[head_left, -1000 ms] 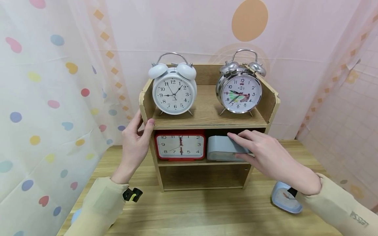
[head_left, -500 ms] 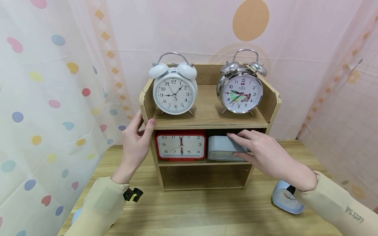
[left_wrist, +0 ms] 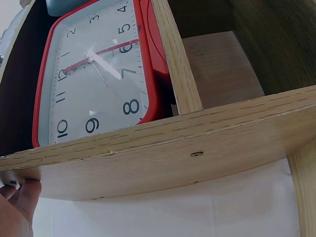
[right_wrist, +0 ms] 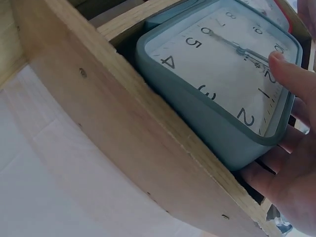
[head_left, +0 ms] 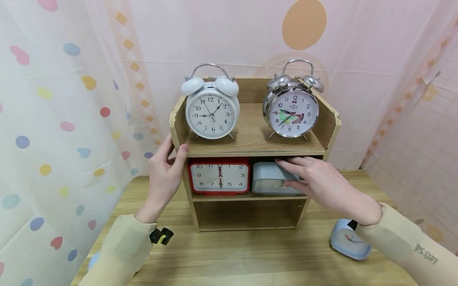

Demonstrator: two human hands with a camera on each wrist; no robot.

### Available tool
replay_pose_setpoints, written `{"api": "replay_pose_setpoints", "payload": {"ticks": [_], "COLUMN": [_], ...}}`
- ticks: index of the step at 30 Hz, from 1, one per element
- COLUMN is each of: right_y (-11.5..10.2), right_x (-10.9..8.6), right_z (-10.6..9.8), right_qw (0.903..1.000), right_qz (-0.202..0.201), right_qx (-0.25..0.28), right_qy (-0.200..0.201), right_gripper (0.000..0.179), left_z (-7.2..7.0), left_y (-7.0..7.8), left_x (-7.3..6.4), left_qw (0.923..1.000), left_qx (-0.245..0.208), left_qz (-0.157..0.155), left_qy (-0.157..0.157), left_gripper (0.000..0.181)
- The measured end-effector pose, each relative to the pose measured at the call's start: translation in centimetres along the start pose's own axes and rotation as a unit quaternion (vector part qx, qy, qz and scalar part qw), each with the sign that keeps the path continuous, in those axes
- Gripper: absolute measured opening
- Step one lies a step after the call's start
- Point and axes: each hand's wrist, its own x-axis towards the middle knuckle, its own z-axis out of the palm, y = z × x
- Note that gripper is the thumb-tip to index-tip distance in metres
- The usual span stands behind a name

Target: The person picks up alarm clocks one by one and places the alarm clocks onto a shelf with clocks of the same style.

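Observation:
My left hand (head_left: 165, 169) grips the left side panel of a small wooden shelf (head_left: 250, 152), its thumb at the front edge. In the middle compartment a red alarm clock (head_left: 220, 176) stands upright at the left. Beside it is a blue-grey alarm clock (head_left: 266, 172), its top leaning forward so that its face is partly turned down in the head view. My right hand (head_left: 318, 180) holds this clock, the fingers over its top and the thumb on its face (right_wrist: 217, 59). The right wrist view shows the clock close to the shelf's side wall.
On the top board stand a white twin-bell clock (head_left: 212, 113) and a silver twin-bell clock (head_left: 291, 109). A light blue clock (head_left: 350, 242) lies on the table by the right forearm. A pale blue thing (head_left: 94, 260) shows partly behind the left sleeve.
The blue-grey clock has tipped back toward upright, showing more of its face. My right hand has moved with it slightly. My left hand keeps its grip on the shelf.

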Motion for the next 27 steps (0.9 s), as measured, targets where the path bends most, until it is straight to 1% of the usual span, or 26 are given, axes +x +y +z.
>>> {"api": "replay_pose_setpoints", "payload": {"ticks": [2,4,9,13,18,20,22,25,27], "right_y": [0.1,0.1,0.1,0.0,-0.1,-0.1,0.0,0.0,0.0], "right_x": [0.0,0.0,-0.1,-0.3,-0.5,-0.5,-0.5,-0.6,-0.7], "right_z": [0.0,0.1,0.9,1.4,1.9,2.2,2.4,2.6,2.7], "right_qw": [1.0000,0.9997,0.9954,0.9901,0.9841,0.9815,0.9787,0.9754,0.9736], "right_qz": [-0.002,-0.011,-0.047,-0.064,-0.083,-0.093,-0.101,-0.108,-0.110], "right_qx": [-0.002,-0.013,-0.049,-0.077,-0.097,-0.102,-0.108,-0.116,-0.120], "right_qy": [0.003,0.015,0.067,0.098,0.124,0.133,0.142,0.153,0.160], "right_gripper": [0.054,0.054,0.049,0.047,0.047,0.044,0.033,0.031,0.034], "left_z": [0.0,0.0,0.0,0.0,0.1,0.1,0.0,0.1,0.1], "left_y": [0.0,0.0,0.0,0.0,0.0,0.0,0.0,0.0,0.0], "left_x": [0.0,0.0,0.0,0.0,0.1,0.1,0.0,0.0,0.0], "left_qw": [1.0000,1.0000,1.0000,1.0000,1.0000,1.0000,1.0000,1.0000,1.0000], "left_qx": [0.001,0.001,0.002,0.002,0.002,0.002,0.003,0.003,0.002], "left_qz": [0.001,0.001,0.002,0.001,0.005,0.006,0.005,0.004,0.004], "left_qy": [0.001,0.001,0.002,0.001,0.003,0.003,0.004,0.004,0.004], "left_gripper": [0.048,0.048,0.048,0.048,0.048,0.048,0.047,0.047,0.047]}}
